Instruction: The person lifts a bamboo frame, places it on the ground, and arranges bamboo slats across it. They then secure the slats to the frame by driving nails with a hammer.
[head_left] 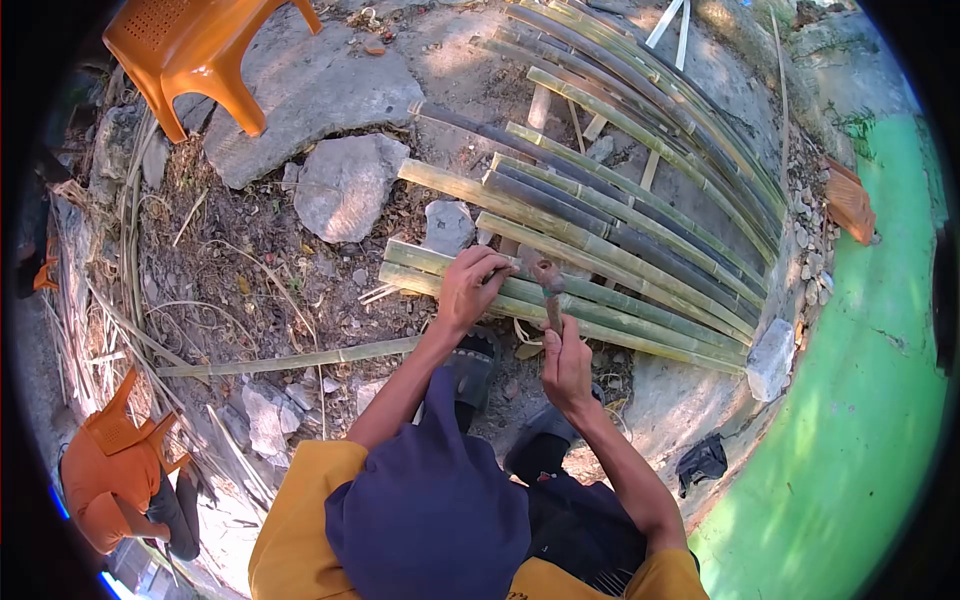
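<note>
My right hand (568, 368) is wrapped round the handle of a hammer (552, 298), its head raised just over the bamboo. My left hand (470, 290) rests on the near split bamboo strips, thumb and fingertips pinched together beside the hammer head. Whatever is between those fingertips is too small to make out. Under both hands lie green bamboo strips (640, 325), their cut ends toward the left. More bamboo strips (600, 225), some dark and some pale green, fan out beyond them, with wooden crosspieces (538, 107) showing beneath.
An orange plastic chair (205, 60) stands at upper left. Flat stones (350, 185) lie on the littered ground. A loose bamboo strip (290, 358) runs leftward. One stone (771, 360) sits at the right strip ends, near green ground (830, 430). Another person (110, 470) sits at lower left.
</note>
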